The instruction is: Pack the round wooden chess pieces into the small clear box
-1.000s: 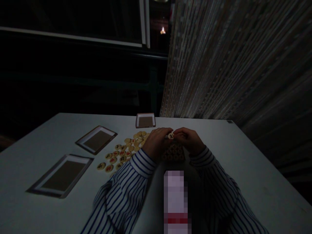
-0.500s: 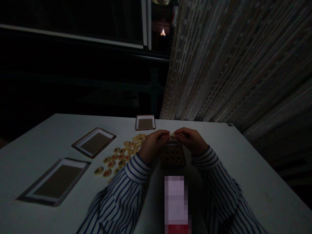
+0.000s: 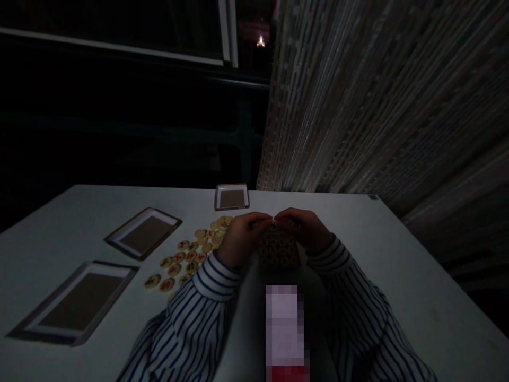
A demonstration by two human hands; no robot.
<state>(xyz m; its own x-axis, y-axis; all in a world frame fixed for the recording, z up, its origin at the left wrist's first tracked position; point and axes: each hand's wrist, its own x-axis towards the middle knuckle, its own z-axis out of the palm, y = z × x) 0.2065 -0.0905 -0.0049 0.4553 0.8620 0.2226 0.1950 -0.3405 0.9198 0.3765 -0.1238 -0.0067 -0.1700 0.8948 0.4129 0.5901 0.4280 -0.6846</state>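
My left hand (image 3: pixel 238 240) and my right hand (image 3: pixel 304 229) meet over a small dark box (image 3: pixel 278 250) packed with round game pieces. Both hands pinch one pale round piece (image 3: pixel 274 219) between their fingertips, just above the box. Striped sleeves cover both forearms. To the left of my left hand, several pale round pieces (image 3: pixel 186 254) with red or black marks lie loose on the white table (image 3: pixel 389 265).
Three shallow trays lie on the table: a large one (image 3: pixel 75 302) at the near left, another (image 3: pixel 142 233) behind it, and a small one (image 3: pixel 232 197) at the far edge. A ribbed curtain (image 3: pixel 377 95) hangs at the right. The room beyond is dark.
The pinched piece has turned edge-on and dropped closer to the box, so its black mark no longer shows. The view has shifted a little to the right.
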